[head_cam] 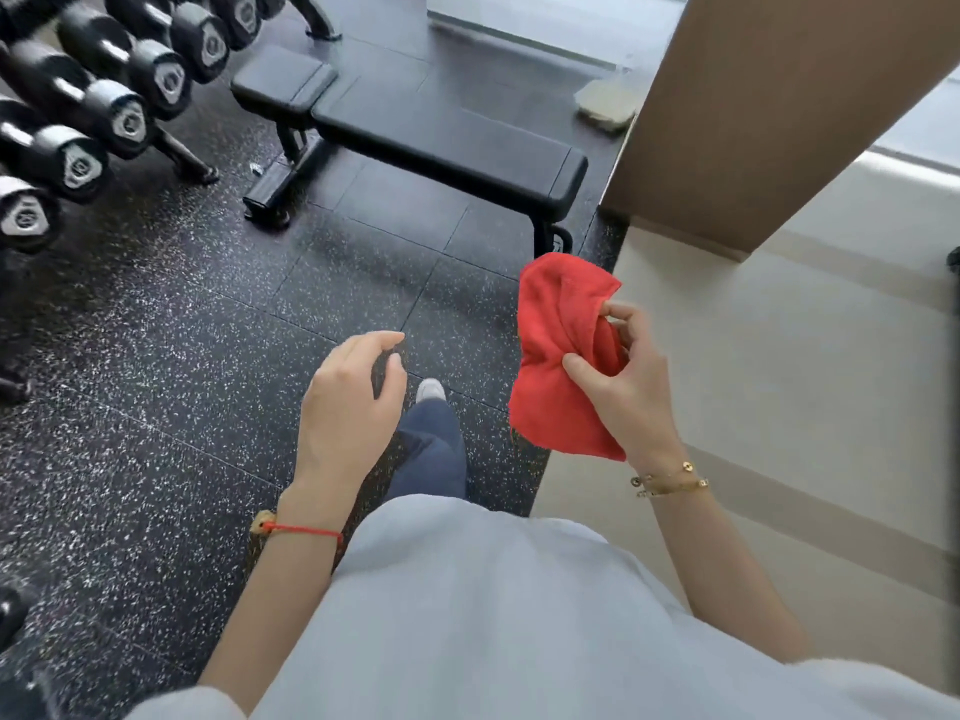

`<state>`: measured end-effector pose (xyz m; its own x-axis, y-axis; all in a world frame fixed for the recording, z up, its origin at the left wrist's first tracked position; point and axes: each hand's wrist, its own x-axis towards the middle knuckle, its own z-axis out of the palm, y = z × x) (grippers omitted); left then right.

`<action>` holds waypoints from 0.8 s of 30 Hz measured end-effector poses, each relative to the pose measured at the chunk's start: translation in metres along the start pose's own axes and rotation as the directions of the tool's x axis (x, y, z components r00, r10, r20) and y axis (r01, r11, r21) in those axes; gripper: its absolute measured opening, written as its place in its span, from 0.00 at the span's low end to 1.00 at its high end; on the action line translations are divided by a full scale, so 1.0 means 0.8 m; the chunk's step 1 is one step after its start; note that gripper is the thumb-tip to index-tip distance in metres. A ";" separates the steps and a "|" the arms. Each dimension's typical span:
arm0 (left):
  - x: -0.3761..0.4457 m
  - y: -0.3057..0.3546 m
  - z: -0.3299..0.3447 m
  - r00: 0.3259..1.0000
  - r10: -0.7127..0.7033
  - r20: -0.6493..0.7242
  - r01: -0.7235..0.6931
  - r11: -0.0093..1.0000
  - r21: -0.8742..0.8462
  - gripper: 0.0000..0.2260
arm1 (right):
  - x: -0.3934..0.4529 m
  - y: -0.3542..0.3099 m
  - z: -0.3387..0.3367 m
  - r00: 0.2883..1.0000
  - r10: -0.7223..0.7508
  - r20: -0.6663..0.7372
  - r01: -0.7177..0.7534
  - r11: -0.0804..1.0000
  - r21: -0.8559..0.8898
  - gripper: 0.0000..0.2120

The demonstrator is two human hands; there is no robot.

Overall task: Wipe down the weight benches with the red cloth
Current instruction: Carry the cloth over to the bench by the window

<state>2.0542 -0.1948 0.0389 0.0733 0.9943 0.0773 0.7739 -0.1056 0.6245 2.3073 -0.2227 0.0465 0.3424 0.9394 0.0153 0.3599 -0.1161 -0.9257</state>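
Observation:
A black padded weight bench (447, 142) stands flat on the speckled rubber floor ahead of me, its long pad running from upper left to lower right. My right hand (631, 381) grips a crumpled red cloth (558, 356) in the air, well short of the bench's near end. My left hand (353, 402) hovers beside it over the floor, fingers loosely curled and holding nothing.
A rack of black dumbbells (88, 106) lines the left side. A brown pillar (753, 111) rises at the right, with a pale tiled floor (779, 356) beyond the rubber mat's edge. A folded greyish cloth (605, 103) lies on the floor behind the bench.

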 end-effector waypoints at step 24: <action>0.569 -0.037 0.018 0.968 0.196 0.156 -0.198 0.980 -0.005 0.12 | 0.469 -0.050 0.172 0.961 0.174 -0.215 -0.162 0.984 0.071 0.21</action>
<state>2.0740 0.2614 0.0445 0.3208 0.9441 0.0759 0.7409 -0.3001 0.6008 2.3020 0.1791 0.0375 0.5781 0.8133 -0.0655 0.2367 -0.2439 -0.9405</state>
